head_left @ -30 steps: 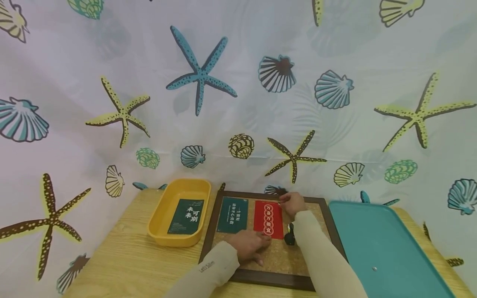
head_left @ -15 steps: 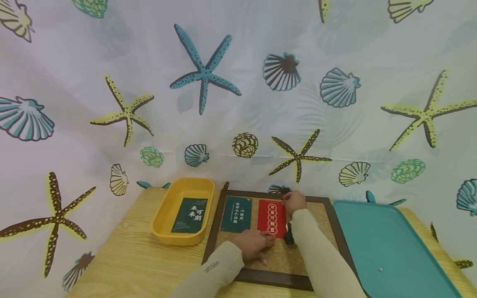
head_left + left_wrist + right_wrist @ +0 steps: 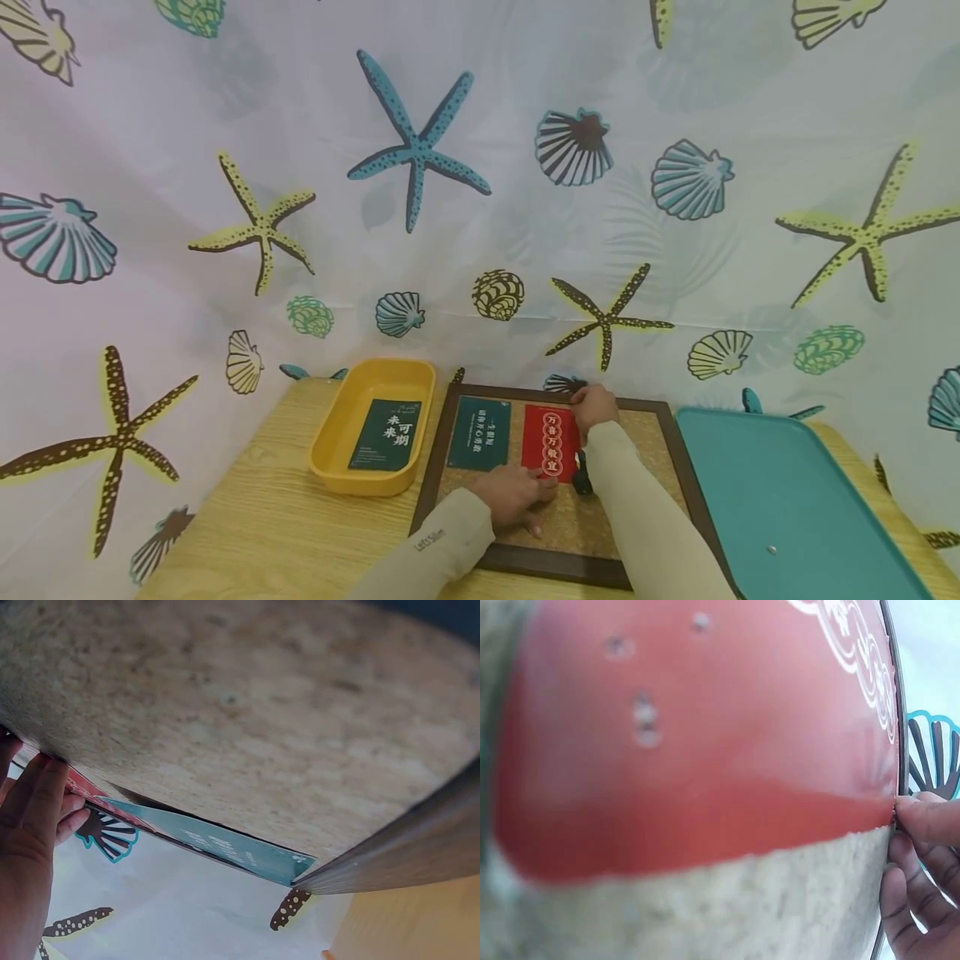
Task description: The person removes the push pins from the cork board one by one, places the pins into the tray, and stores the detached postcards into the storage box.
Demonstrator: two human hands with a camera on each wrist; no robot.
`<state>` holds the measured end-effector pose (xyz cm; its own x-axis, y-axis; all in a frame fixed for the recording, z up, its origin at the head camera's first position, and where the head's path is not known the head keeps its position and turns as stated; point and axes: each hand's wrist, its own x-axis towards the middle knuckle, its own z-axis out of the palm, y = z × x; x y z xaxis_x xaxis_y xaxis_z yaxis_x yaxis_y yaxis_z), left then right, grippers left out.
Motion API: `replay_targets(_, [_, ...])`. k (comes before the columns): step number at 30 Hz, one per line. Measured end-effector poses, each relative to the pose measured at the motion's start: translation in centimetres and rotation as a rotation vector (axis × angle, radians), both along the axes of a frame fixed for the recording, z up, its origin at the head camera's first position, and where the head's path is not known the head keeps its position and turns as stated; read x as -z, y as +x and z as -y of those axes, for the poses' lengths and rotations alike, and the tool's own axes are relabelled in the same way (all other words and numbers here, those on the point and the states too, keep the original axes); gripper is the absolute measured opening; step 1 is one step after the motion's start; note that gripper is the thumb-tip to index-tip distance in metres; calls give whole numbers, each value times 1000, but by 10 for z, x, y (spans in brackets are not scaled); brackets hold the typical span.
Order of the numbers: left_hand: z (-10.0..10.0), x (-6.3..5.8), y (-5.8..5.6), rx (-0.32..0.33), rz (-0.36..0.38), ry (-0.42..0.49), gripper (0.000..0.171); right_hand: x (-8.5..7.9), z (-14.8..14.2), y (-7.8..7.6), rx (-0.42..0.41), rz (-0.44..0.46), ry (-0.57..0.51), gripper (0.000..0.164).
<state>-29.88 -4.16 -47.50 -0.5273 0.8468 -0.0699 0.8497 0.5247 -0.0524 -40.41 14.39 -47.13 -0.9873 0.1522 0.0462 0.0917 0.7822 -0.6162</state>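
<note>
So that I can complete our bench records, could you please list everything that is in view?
Yellow bin: 1, yellow, left of the board
Bin card: 1, dark green, inside the bin
Framed cork board: 1, tan with brown frame, centre of table
Left board card: 1, dark green, on the board
Red card: 1, red, on the board
Teal tray: 1, teal, right of the board
Small shiny item: 1, silvery, on the tray
Small black object: 1, black, beside the right sleeve, identity unclear
Table: 1, light wood, underneath
Backdrop: white with shells and starfish, behind
Sleeves: 2, cream, foreground
Hands: 2, left hand at the red card's lower edge, right hand at its upper right corner
</note>
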Motion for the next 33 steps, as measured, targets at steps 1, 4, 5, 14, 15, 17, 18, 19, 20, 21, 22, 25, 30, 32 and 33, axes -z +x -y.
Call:
replay_targets(1, [0, 0, 0, -2, 5, -1, 55, 0, 0, 0, 1, -2, -2, 10])
replay_targets(4, [0, -1, 0, -12, 31, -7, 55, 4, -1, -4, 5, -12, -3, 9])
replay_targets(5, [-1, -3, 1, -20, 38, -10, 56, 6, -2, -6, 3, -14, 1, 9])
replay_targets(14, [0, -5, 2, -53, 83, -6, 58, 7, -1, -13, 12, 39, 55, 9])
replay_targets(15, [0, -5, 2, -55, 87, -5, 58, 6, 0, -12, 18, 48, 65, 9])
replay_targets(17, [0, -5, 3, -59, 84, -4, 58, 6, 1, -13, 31, 53, 87, 10])
replay_targets(18, [0, -6, 3, -59, 81, -5, 58, 6, 2, -13, 32, 48, 104, 11])
replay_targets(19, [0, -7, 4, -58, 76, -8, 58, 7, 2, -14, 32, 42, 124, 12])
replay_targets(20, [0, -8, 4, -56, 70, -10, 57, 8, 2, -15, 32, 36, 142, 13])
replay_targets(21, [0, -9, 5, -53, 62, -13, 57, 9, 2, -17, 36, 29, 156, 15])
replay_targets(22, [0, -9, 5, -53, 54, -16, 57, 9, 2, -18, 35, 25, 174, 16])
replay_targets(25, [0, -11, 6, -53, 34, -19, 59, 9, 2, -20, 39, 34, 200, 20])
replay_targets(30, [1, -8, 6, -47, 11, -17, 61, 11, 4, -22, 56, 100, 177, 30])
replay_targets(32, [1, -7, 5, -39, 16, -15, 60, 11, 5, -22, 64, 119, 165, 32])
replay_targets(33, [1, -6, 5, -37, 23, -13, 60, 11, 5, -22, 67, 123, 161, 33])
